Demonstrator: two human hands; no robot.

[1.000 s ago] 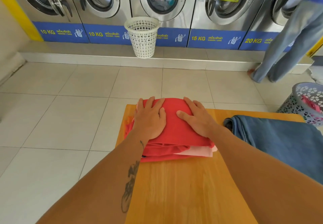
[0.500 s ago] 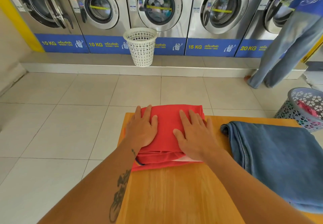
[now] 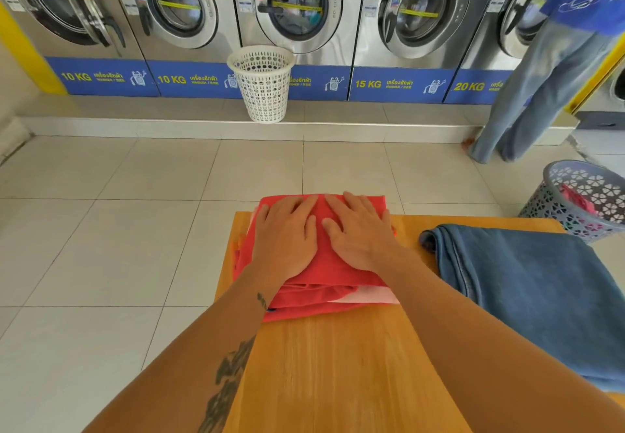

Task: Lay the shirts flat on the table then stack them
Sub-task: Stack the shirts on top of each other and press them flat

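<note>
1. While both palms are lying flat on it, the stack of folded shirts (image 3: pixel 314 284) is sitting at the far left corner of the wooden table (image 3: pixel 338 365), in the middle of the frame.
2. The left hand (image 3: pixel 287 243) is pressing down on the red top shirt (image 3: pixel 319 260), fingers loosely spread.
3. The right hand (image 3: pixel 360 233) is lying just beside it, fingers spread likewise.
4. A folded blue denim garment (image 3: pixel 527 290) is lying at the right.
</note>
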